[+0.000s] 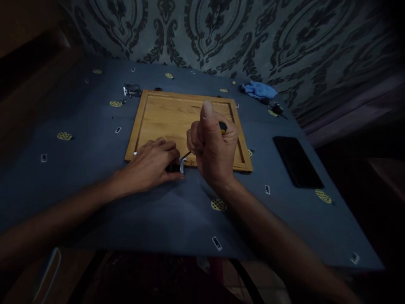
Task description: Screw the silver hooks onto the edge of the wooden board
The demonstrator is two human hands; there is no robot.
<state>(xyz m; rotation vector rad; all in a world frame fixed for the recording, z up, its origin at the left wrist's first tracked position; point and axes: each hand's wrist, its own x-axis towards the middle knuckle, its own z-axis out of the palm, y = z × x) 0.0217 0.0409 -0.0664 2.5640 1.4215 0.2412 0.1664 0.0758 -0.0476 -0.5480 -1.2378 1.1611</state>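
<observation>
A wooden panel with a raised frame [164, 114] lies flat on a blue-grey table [79, 181]. My right hand [212, 145] is closed round a screwdriver with a black and yellow handle [223, 126], thumb up; its thin shaft points down-left to the panel's near edge. There my left hand [151, 165] rests on the table with fingers curled, pinching a small metal bracket [181, 164] against the frame's near edge. The screwdriver tip meets that bracket.
A black phone [297, 161] lies on the right of the table. A blue cloth [258, 89] and a small dark object [276, 107] sit at the back right. Small metal hardware [131, 90] lies behind the panel. Patterned wallpaper rises behind the table.
</observation>
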